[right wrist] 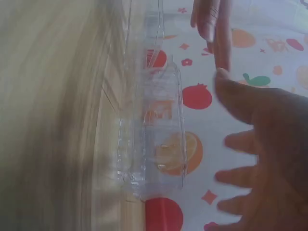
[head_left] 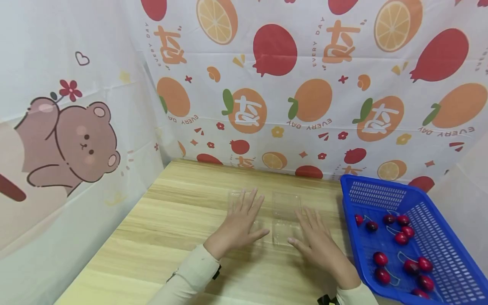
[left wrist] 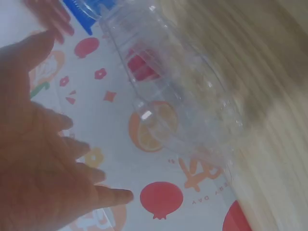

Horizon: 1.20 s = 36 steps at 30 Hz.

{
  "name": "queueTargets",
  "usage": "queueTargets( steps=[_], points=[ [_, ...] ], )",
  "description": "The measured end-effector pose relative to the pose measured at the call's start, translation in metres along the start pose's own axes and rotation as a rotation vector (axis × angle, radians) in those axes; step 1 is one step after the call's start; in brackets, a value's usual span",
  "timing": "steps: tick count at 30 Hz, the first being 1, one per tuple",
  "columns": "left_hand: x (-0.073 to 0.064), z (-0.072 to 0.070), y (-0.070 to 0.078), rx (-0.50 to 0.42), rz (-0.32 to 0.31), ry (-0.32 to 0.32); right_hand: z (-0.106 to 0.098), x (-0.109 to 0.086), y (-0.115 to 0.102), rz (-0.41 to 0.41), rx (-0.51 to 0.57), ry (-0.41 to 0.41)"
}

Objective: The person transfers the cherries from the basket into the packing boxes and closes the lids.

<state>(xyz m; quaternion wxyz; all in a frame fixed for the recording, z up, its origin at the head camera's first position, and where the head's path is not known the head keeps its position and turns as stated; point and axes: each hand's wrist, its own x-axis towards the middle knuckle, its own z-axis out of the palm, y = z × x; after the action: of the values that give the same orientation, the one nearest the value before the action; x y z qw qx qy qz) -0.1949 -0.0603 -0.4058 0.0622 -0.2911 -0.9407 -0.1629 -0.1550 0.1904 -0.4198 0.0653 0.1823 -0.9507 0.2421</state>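
Observation:
Two clear plastic clamshell boxes stand on the wooden table in front of me. The right-hand box (head_left: pixel 286 206) lies with its lid spread open behind its base, while the left-hand box (head_left: pixel 233 199) is partly covered by my left hand (head_left: pixel 239 225). That hand has its fingers spread and holds nothing. My right hand (head_left: pixel 319 242) hovers beside the right-hand box, fingers apart and thumb towards the box. In the left wrist view a clear box (left wrist: pixel 168 82) sits beyond the fingers, and in the right wrist view another clear box (right wrist: pixel 154 130) shows its ribbed wall.
A blue plastic basket (head_left: pixel 348 188) on the right holds several dark red cherries (head_left: pixel 380 259) with stems, some in pairs. Fruit-printed cloth (head_left: pixel 274 97) hangs behind the wooden table (head_left: pixel 152 228), and a bear-printed cloth (head_left: pixel 87 140) hangs at the left.

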Motion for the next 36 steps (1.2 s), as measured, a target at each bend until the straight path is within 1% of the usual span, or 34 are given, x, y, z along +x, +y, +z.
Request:
queueTargets(
  steps=[3, 5, 7, 8, 9, 10, 12, 14, 15, 17, 19, 22, 25, 27, 31, 36],
  points=[
    [0.003, -0.003, 0.002, -0.063, 0.044, 0.038, -0.001, 0.0, -0.002, -0.124, 0.004, 0.14],
    [0.008, -0.005, 0.004, -0.111, 0.087, 0.082, -0.003, -0.002, -0.005, -0.21, 0.025, 0.25],
    [0.015, -0.007, 0.006, -0.164, 0.121, 0.135, -0.006, -0.005, -0.008, -0.271, 0.056, 0.343],
    [0.019, -0.007, 0.008, -0.196, 0.127, 0.16, -0.008, -0.008, -0.01, -0.284, 0.069, 0.376],
    [0.023, -0.007, 0.009, -0.228, 0.128, 0.183, -0.009, -0.011, -0.011, -0.299, 0.087, 0.403],
    [0.027, -0.007, 0.01, -0.266, 0.116, 0.191, -0.011, -0.015, -0.013, -0.306, 0.101, 0.419],
    [0.036, -0.007, 0.011, -0.326, 0.068, 0.183, -0.016, -0.023, -0.017, -0.315, 0.117, 0.446],
    [0.045, -0.007, 0.011, -0.368, 0.011, 0.138, -0.02, -0.032, -0.019, -0.309, 0.127, 0.444],
    [0.049, -0.006, 0.01, -0.38, -0.018, 0.106, -0.021, -0.036, -0.02, -0.313, 0.134, 0.443],
    [0.057, -0.002, 0.008, -0.416, -0.076, 0.021, -0.024, -0.045, -0.021, -0.31, 0.126, 0.439],
    [0.063, 0.002, 0.006, -0.444, -0.119, -0.066, -0.026, -0.055, -0.02, -0.305, 0.122, 0.418],
    [0.066, 0.009, 0.004, -0.484, -0.184, -0.205, -0.025, -0.068, -0.017, -0.352, 0.1, 0.43],
    [0.067, 0.014, 0.003, -0.48, -0.217, -0.296, -0.021, -0.08, -0.012, -0.407, 0.093, 0.464],
    [0.067, 0.017, 0.003, -0.482, -0.223, -0.319, -0.018, -0.086, -0.009, -0.423, 0.083, 0.498],
    [0.068, 0.02, 0.004, -0.489, -0.22, -0.323, -0.015, -0.097, -0.005, -0.404, 0.069, 0.539],
    [0.069, 0.025, 0.006, -0.508, -0.23, -0.33, -0.016, -0.107, -0.003, -0.37, 0.062, 0.54]
  ],
)
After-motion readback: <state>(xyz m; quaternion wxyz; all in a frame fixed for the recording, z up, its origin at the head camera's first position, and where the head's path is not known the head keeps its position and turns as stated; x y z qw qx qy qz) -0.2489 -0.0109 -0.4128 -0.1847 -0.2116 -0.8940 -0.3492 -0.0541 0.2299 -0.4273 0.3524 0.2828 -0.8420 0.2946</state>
